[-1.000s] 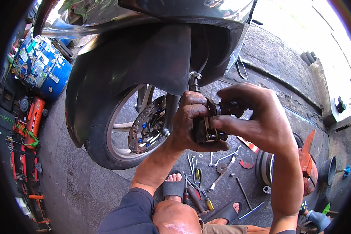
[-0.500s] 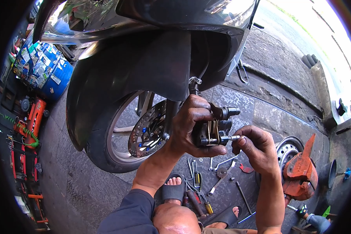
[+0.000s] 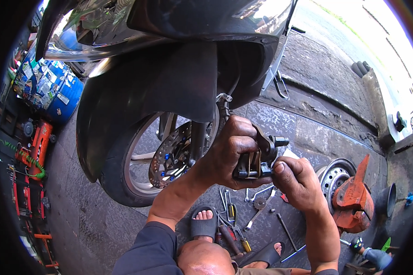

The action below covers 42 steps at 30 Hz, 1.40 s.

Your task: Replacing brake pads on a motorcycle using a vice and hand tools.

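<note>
My left hand [image 3: 230, 151] is wrapped round a dark brake caliper [image 3: 265, 153], with metal brake pads showing in its opening. It holds the caliper up in front of the motorcycle's front wheel, to the right of the drilled brake disc [image 3: 158, 165]. My right hand [image 3: 299, 182] is closed in a pinch at the caliper's lower right end. Its thumb and bent fingers press on a small metal pin there, mostly hidden by the fingertips. A hose leads up behind the caliper toward the fork.
The black front fender [image 3: 147, 78] overhangs the wheel and tyre [image 3: 119, 190]. Spanners [image 3: 261, 208], screwdrivers and a hammer lie on the floor between my sandalled feet. An orange-red vise [image 3: 353, 201] and a wheel rim [image 3: 332, 176] stand at right, a blue drum [image 3: 62, 94] at left.
The pin's shank, which stuck out of the caliper toward my right hand, is now barely visible. My right hand has closed in against the caliper, and the left has turned slightly.
</note>
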### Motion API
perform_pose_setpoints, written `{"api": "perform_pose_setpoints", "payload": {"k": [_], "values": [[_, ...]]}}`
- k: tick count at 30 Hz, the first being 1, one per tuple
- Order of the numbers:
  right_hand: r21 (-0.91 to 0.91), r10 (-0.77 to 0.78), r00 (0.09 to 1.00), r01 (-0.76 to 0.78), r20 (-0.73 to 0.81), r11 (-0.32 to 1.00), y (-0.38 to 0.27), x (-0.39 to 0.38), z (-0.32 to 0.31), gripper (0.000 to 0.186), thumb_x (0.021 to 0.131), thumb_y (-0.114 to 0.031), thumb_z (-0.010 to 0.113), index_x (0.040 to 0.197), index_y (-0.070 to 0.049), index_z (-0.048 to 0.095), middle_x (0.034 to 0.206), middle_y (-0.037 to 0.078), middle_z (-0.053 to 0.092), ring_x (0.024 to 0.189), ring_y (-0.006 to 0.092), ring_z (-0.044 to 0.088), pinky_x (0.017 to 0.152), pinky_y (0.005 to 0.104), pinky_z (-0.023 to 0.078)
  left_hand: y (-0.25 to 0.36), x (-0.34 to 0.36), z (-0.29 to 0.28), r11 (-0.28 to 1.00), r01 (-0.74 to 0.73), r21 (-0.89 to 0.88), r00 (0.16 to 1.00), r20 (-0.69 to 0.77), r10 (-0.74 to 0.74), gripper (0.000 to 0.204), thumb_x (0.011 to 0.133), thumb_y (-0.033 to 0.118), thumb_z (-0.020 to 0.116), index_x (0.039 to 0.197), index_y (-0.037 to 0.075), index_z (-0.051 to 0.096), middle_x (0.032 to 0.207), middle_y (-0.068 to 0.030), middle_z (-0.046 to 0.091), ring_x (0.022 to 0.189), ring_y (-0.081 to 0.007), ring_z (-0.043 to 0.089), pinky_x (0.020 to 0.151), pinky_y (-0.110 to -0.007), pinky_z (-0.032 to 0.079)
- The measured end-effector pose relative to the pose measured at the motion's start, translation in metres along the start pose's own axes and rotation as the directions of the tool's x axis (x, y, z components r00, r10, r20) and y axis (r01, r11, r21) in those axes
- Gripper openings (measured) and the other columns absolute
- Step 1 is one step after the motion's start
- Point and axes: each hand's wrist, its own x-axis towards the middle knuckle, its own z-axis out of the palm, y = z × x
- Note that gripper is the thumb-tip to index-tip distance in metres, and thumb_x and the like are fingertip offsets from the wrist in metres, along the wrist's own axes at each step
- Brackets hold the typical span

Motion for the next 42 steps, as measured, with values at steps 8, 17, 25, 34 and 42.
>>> {"api": "perform_pose_setpoints", "payload": {"k": [8,17,25,34,42], "values": [[-0.028,-0.079,0.981,0.076,-0.175,0.997,0.009,-0.005,0.013,0.036,0.103,-0.030,0.055,0.085,0.000,0.064,0.062,0.003,0.053,0.061,0.0095,0.049,0.056,0.0301,0.042,-0.004,-0.016,0.000,0.998,0.047,-0.036,0.999,0.025,-0.046,0.069,0.065,0.036,0.094,0.112,0.009,0.051,0.104,-0.0113,0.052,0.098,-0.0306,0.055,0.085,-0.046,0.046],[0.112,0.296,0.955,-0.298,0.032,0.948,0.017,-0.001,0.018,0.041,0.104,-0.032,0.053,0.081,0.001,0.063,0.061,0.000,0.052,0.060,0.0097,0.047,0.056,0.0301,0.043,-0.007,-0.033,-0.003,0.998,0.048,-0.037,0.998,0.054,-0.046,0.070,0.065,0.035,0.094,0.113,0.009,0.050,0.106,-0.0113,0.052,0.100,-0.0312,0.055,0.087,-0.046,0.046],[0.048,0.136,0.989,-0.134,-0.061,0.990,0.022,0.001,0.028,0.038,0.104,-0.028,0.054,0.082,0.001,0.063,0.061,0.001,0.054,0.059,0.0130,0.049,0.057,0.0343,0.045,-0.008,-0.040,-0.004,0.998,0.058,-0.037,0.998,0.028,-0.057,0.072,0.063,0.037,0.095,0.112,0.009,0.050,0.106,-0.0115,0.051,0.101,-0.0314,0.054,0.087,-0.047,0.046],[0.036,0.064,0.997,-0.062,-0.039,0.997,0.025,0.006,0.030,0.034,0.102,-0.026,0.054,0.086,0.003,0.062,0.065,0.006,0.054,0.065,0.0122,0.049,0.061,0.0331,0.045,-0.016,-0.054,-0.006,0.996,0.090,-0.012,0.995,0.041,-0.089,0.073,0.063,0.040,0.094,0.110,0.009,0.048,0.106,-0.0114,0.052,0.101,-0.0308,0.054,0.087,-0.047,0.045],[-0.204,0.563,0.801,-0.528,0.203,0.824,0.173,-0.028,0.016,0.045,0.100,-0.038,0.055,0.091,0.003,0.069,0.074,0.015,0.070,0.068,0.0228,0.069,0.066,0.0387,0.054,-0.016,-0.053,-0.010,0.989,0.117,-0.091,0.968,-0.212,-0.134,0.089,0.060,0.053,0.093,0.118,0.007,0.044,0.110,-0.0123,0.051,0.101,-0.0241,0.054,0.087,-0.040,0.049]]}}
